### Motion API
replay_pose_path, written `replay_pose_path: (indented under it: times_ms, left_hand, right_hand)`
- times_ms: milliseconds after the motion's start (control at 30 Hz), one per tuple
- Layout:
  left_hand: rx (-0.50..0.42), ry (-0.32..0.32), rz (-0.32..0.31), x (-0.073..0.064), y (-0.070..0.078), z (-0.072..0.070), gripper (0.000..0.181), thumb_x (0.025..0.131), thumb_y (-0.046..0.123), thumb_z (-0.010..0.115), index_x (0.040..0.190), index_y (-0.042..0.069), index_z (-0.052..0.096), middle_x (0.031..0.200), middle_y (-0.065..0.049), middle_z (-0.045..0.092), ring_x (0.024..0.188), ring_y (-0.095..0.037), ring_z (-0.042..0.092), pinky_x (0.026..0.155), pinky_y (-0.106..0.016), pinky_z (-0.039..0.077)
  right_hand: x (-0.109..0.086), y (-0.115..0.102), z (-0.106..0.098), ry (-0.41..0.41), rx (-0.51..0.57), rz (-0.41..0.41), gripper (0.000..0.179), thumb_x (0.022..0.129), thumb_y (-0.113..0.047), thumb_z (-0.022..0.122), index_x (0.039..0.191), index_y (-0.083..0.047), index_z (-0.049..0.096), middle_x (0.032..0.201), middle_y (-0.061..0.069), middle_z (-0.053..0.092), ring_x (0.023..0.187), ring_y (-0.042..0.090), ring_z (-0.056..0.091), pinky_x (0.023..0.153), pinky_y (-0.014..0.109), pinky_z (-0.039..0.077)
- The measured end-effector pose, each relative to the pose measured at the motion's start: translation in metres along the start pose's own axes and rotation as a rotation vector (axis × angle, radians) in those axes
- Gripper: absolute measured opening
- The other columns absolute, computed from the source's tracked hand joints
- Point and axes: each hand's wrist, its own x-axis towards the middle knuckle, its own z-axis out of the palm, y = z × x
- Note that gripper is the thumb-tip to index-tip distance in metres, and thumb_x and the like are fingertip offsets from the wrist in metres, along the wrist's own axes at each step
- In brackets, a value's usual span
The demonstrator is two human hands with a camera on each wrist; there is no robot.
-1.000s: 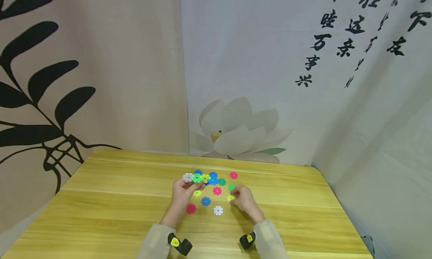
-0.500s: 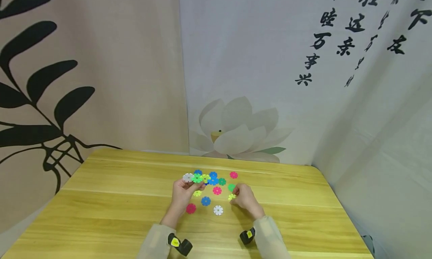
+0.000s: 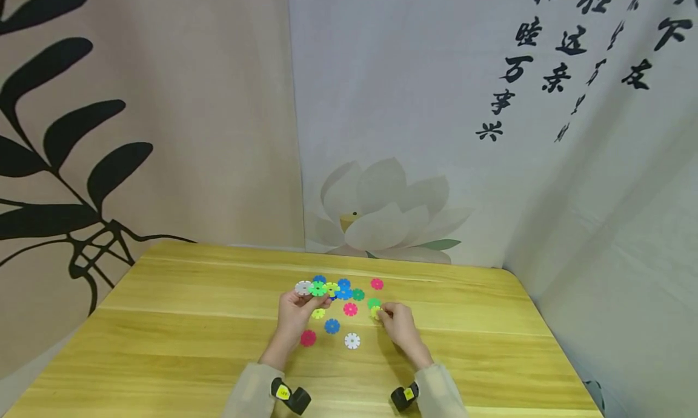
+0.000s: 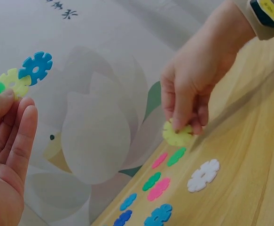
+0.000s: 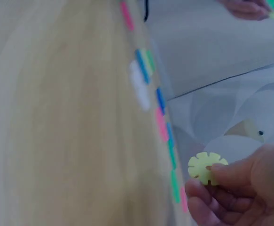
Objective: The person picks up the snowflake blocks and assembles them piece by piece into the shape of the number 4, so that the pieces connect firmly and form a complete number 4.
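Note:
My left hand [image 3: 294,312] pinches a row of joined, notched snowflake discs above the table. In the head view its white disc [image 3: 303,288] is leftmost, then a green disc [image 3: 318,289], a yellow disc [image 3: 331,289] and a blue disc [image 4: 36,68]. The thumb and fingers meet near the yellow one in the left wrist view. Between thumb and fingers of my right hand [image 3: 401,328] is a single yellow disc [image 5: 205,167], held apart from the row and raised off the table, as the left wrist view shows.
Loose discs lie spread on the wooden table [image 3: 491,345]. Among them are a white disc [image 3: 352,341], a blue disc [image 3: 332,326], a red disc [image 3: 308,337] and a pink disc [image 3: 377,283]. A printed curtain [image 3: 382,103] hangs behind the table's back edge.
My right hand has shifted slightly to the right, and its yellow disc has come up a little. The left hand and its joined discs have stayed nearly still.

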Motion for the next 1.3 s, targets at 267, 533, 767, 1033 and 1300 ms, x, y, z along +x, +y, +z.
replay_pose_path:
  times_ms: [267, 533, 767, 1033, 1300]
  left_hand:
    - [-0.010, 0.016, -0.017, -0.001, -0.001, 0.000, 0.015, 0.082, -0.013, 0.062, 0.092, -0.022, 0.056, 0.074, -0.006, 0.069, 0.065, -0.013, 0.067, 0.066, -0.027, 0.059]
    - [-0.007, 0.006, -0.015, -0.002, -0.001, 0.001, 0.017, 0.083, -0.011, 0.062, 0.093, -0.022, 0.056, 0.076, -0.007, 0.069, 0.066, -0.011, 0.067, 0.066, -0.027, 0.059]
    - [-0.011, 0.015, 0.012, -0.002, 0.000, 0.002, 0.013, 0.083, -0.010, 0.063, 0.090, -0.020, 0.058, 0.076, -0.010, 0.069, 0.065, -0.011, 0.067, 0.065, -0.027, 0.059]
    - [-0.011, 0.003, 0.031, -0.001, -0.001, 0.005, 0.014, 0.081, -0.012, 0.063, 0.088, -0.023, 0.057, 0.074, -0.011, 0.069, 0.064, -0.010, 0.067, 0.065, -0.027, 0.059]
    - [-0.016, -0.007, 0.074, -0.003, 0.001, 0.011, 0.014, 0.081, -0.014, 0.062, 0.087, -0.025, 0.056, 0.071, -0.002, 0.068, 0.062, -0.009, 0.066, 0.063, -0.025, 0.059]
  right_hand:
    - [-0.003, -0.029, -0.011, 0.058, 0.327, 0.046, 0.012, 0.089, 0.002, 0.060, 0.093, 0.010, 0.067, 0.076, 0.018, 0.066, 0.066, 0.025, 0.063, 0.057, 0.026, 0.056]
    - [-0.008, -0.073, -0.021, 0.160, 0.617, -0.019, 0.010, 0.084, 0.011, 0.061, 0.093, 0.017, 0.062, 0.079, 0.031, 0.064, 0.065, 0.010, 0.066, 0.061, 0.022, 0.058]
    - [-0.015, -0.104, -0.030, 0.189, 0.602, -0.139, 0.008, 0.081, 0.016, 0.060, 0.089, 0.019, 0.061, 0.078, 0.032, 0.063, 0.065, 0.007, 0.065, 0.061, 0.022, 0.058]
    - [-0.015, -0.112, -0.031, 0.207, 0.528, -0.195, 0.006, 0.082, 0.013, 0.062, 0.087, 0.016, 0.063, 0.076, 0.029, 0.065, 0.064, 0.005, 0.064, 0.060, 0.022, 0.058]
    - [-0.015, -0.114, -0.033, 0.213, 0.519, -0.245, 0.005, 0.079, 0.018, 0.061, 0.083, 0.017, 0.063, 0.071, 0.029, 0.064, 0.060, 0.037, 0.065, 0.057, 0.032, 0.059]
